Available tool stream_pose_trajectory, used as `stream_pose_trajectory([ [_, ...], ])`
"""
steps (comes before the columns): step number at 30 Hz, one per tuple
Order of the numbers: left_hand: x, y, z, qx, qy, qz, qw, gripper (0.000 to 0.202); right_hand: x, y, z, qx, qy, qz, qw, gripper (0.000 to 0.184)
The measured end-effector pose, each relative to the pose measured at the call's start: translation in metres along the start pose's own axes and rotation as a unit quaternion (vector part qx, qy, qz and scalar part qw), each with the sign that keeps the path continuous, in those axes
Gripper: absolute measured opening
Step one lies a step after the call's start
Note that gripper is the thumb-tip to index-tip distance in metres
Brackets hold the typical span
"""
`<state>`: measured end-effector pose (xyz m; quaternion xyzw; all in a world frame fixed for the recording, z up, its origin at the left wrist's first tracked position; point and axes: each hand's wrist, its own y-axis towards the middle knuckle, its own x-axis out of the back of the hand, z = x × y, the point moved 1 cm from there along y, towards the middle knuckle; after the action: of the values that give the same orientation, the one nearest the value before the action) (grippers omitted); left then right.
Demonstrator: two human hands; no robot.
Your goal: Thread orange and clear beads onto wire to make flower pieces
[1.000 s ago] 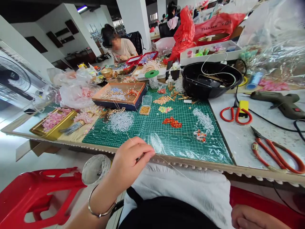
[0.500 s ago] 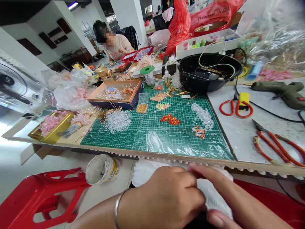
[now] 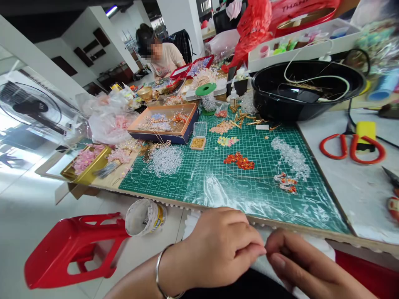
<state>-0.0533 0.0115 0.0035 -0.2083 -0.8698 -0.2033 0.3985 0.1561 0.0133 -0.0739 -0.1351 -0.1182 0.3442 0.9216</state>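
My left hand (image 3: 222, 247), a silver bangle on its wrist, is closed in a pinch just below the table's front edge. My right hand (image 3: 304, 265) meets it fingertip to fingertip, fingers pressed together. What they pinch is too small to make out. Both hands rest over a white cloth (image 3: 318, 245) on my lap. Directly ahead lies the green cutting mat (image 3: 218, 174) under clear film, carrying a heap of clear beads (image 3: 165, 160), a pile of red beads (image 3: 240, 161) and a strip of clear beads (image 3: 291, 155).
A black bowl (image 3: 274, 106) with cable stands at the back right, red scissors (image 3: 350, 147) on the white surface beside it. A shallow box of beadwork (image 3: 163, 122) and gold tray (image 3: 85, 166) sit left. A red stool (image 3: 70, 251) and white tub (image 3: 145, 216) are below. Another person works far back.
My left hand dropped from the table edge, where it pinched a thin wire, down to my lap. My right hand came up to meet it. The view shifted left.
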Motion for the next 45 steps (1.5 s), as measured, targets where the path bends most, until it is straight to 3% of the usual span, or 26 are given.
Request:
stream_pose_trajectory([
  [4,0.011,0.014,0.018,0.004,-0.002,-0.017,1.000,0.019,0.006,0.013,0.000,0.008,0.040,-0.124,0.991,0.044],
  [6,0.031,0.030,0.045,0.043,0.057,-0.052,0.996,0.024,0.011,0.019,0.004,0.019,0.033,-0.164,0.986,0.045],
  [8,0.056,0.051,0.082,0.137,0.200,-0.079,0.967,0.029,0.015,0.027,0.011,0.043,-0.009,-0.181,0.982,0.044],
  [10,0.078,0.075,0.121,0.192,0.300,-0.053,0.933,0.031,0.017,0.035,0.018,0.060,-0.034,-0.188,0.980,0.043],
  [13,0.095,0.103,0.166,0.200,0.329,0.002,0.923,0.026,0.016,0.046,0.021,0.059,-0.029,-0.173,0.983,0.041],
  [17,0.094,0.117,0.188,0.190,0.351,0.062,0.915,0.024,0.016,0.050,0.018,0.041,-0.006,-0.143,0.989,0.039],
  [23,0.091,0.117,0.190,0.201,0.358,0.067,0.909,0.024,0.024,0.049,0.021,0.031,0.037,-0.125,0.991,0.039],
  [37,0.101,0.108,0.182,0.236,0.255,-0.046,0.936,0.018,0.021,0.047,0.019,0.036,0.112,-0.128,0.985,0.038],
  [41,0.092,0.101,0.148,0.243,0.165,-0.114,0.949,0.020,0.018,0.039,0.023,0.031,0.124,-0.142,0.981,0.038],
  [45,0.042,0.064,0.077,0.234,-0.011,-0.106,0.966,0.030,0.011,0.006,0.035,0.047,0.114,-0.185,0.975,0.042],
])
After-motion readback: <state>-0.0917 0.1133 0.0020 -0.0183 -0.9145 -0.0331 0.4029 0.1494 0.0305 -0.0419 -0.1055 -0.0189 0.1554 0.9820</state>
